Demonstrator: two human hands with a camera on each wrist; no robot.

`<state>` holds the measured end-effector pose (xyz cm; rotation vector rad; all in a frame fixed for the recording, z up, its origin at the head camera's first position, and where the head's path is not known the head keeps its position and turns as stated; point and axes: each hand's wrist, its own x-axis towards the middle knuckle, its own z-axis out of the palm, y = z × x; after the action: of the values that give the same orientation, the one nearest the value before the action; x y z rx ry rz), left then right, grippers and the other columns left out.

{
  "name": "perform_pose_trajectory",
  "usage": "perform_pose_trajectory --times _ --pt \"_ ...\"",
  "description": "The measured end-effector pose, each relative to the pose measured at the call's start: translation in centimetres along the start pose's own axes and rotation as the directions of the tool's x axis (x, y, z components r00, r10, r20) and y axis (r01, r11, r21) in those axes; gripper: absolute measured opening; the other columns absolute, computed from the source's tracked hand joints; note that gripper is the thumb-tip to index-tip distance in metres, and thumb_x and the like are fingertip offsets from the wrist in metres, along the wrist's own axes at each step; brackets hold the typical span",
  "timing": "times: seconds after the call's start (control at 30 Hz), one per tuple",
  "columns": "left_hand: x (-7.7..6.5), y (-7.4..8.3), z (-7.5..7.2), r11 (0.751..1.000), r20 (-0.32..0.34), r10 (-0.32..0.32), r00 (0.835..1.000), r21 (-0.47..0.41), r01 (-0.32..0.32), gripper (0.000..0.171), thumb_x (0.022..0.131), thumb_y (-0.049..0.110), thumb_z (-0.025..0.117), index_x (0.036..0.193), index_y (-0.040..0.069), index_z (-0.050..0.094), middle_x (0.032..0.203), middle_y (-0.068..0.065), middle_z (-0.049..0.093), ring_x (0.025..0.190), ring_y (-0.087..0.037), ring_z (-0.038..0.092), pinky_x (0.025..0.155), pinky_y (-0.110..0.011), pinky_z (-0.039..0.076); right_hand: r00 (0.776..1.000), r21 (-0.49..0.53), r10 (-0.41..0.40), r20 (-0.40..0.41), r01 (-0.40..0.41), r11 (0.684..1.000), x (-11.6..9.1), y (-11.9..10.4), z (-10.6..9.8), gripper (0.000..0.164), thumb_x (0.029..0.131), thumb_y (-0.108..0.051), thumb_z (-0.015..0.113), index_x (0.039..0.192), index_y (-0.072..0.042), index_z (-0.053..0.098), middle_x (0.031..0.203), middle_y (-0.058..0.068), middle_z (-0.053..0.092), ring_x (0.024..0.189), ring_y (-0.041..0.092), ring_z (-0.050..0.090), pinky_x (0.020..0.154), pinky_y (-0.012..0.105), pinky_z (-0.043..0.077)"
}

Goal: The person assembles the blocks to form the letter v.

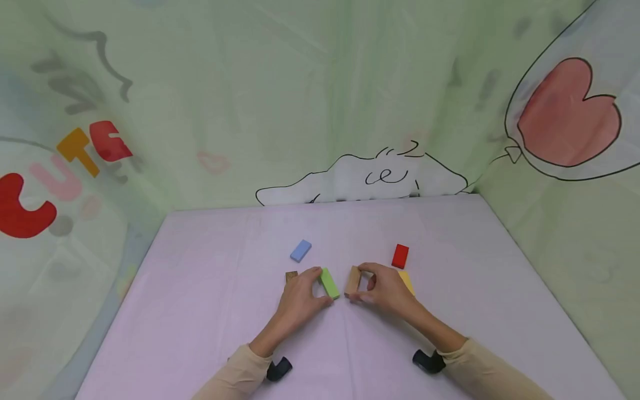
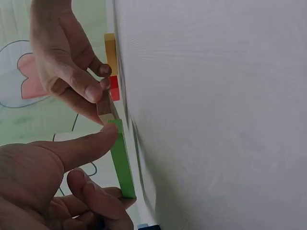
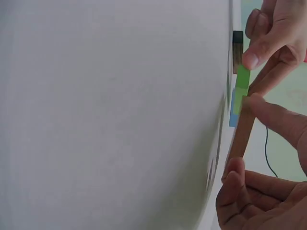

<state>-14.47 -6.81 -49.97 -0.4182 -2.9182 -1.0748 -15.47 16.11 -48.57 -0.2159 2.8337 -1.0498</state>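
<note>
My left hand (image 1: 300, 294) pinches a green block (image 1: 329, 283) by its two ends, thumb at the near end and fingers at the far end. Just to the right, my right hand (image 1: 387, 289) holds a light wooden block (image 1: 353, 281) the same way. A narrow gap parts the two blocks in the head view, and their near ends lean toward each other. In the left wrist view the green block (image 2: 123, 160) stands close beside the table surface. The right wrist view shows the wooden block (image 3: 241, 132) between thumb and fingertips.
Beyond the left hand lies a blue block (image 1: 300, 251), with a brown block (image 1: 291, 275) partly hidden behind that hand. A red block (image 1: 400, 256) and a yellow block (image 1: 407, 281), partly covered by the right hand, lie to the right. Printed cloth walls (image 1: 240, 111) surround the table (image 1: 200, 333).
</note>
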Motion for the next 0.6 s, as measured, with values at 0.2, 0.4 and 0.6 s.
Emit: perform_pose_trajectory --times 0.2,0.4,0.6 --pt "-0.05 0.02 0.30 0.999 -0.006 -0.028 1.000 -0.030 0.028 0.068 0.079 0.018 0.092 0.137 -0.006 0.066 0.143 -0.020 0.068 0.136 -0.040 0.064 0.113 -0.053 0.051 0.999 -0.021 0.042 -0.015 -0.043 0.999 -0.19 -0.32 0.46 0.074 0.073 -0.028 0.099 0.136 -0.003 0.069 0.078 0.003 0.062 0.069 0.014 0.051 0.056 0.021 0.039" --pt "0.09 -0.10 0.58 0.999 -0.007 -0.029 1.000 -0.031 0.028 0.070 0.079 0.018 0.092 0.138 -0.007 0.064 0.144 -0.022 0.067 0.137 -0.040 0.063 0.114 -0.053 0.051 0.999 -0.036 0.046 -0.014 -0.047 0.998 -0.20 -0.60 0.66 0.075 0.073 -0.028 0.099 0.136 -0.002 0.068 0.079 0.005 0.062 0.067 0.014 0.050 0.055 0.020 0.038" --pt "0.10 -0.08 0.76 1.000 0.005 -0.021 1.000 -0.002 0.021 0.070 0.080 0.019 0.092 0.139 -0.006 0.064 0.145 -0.021 0.067 0.137 -0.039 0.063 0.114 -0.053 0.051 1.000 -0.085 0.015 -0.001 -0.015 0.996 -0.20 -0.59 0.83 0.077 0.074 -0.026 0.099 0.138 0.000 0.065 0.118 0.015 0.072 0.069 0.013 0.050 0.058 0.020 0.042"
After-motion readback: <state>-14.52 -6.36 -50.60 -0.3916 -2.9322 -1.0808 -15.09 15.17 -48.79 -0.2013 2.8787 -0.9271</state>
